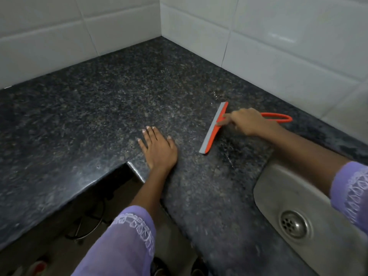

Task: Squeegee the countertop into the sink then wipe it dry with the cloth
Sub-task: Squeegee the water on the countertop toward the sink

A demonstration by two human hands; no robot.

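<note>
Right hand [249, 122] grips the orange plastic squeegee with grey rubber blade [214, 127]; left hand [159, 148] lies flat, holding nothing, on the dark speckled granite bench [89, 108]. The blade faces 9 o'clock, away from the steel sink [278, 188] at 4, so water could get shoved the wrong way.

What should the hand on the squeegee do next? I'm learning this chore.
Probably pull the squeegee toward the sink. The right hand already grips it, the blade lies on the countertop, and the sink sits behind it; the left hand rests flat, clear of that path.

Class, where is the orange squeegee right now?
In the head view, the orange squeegee lies on the granite countertop, right of centre, gripped by the right hand, beyond the steel sink.
</note>
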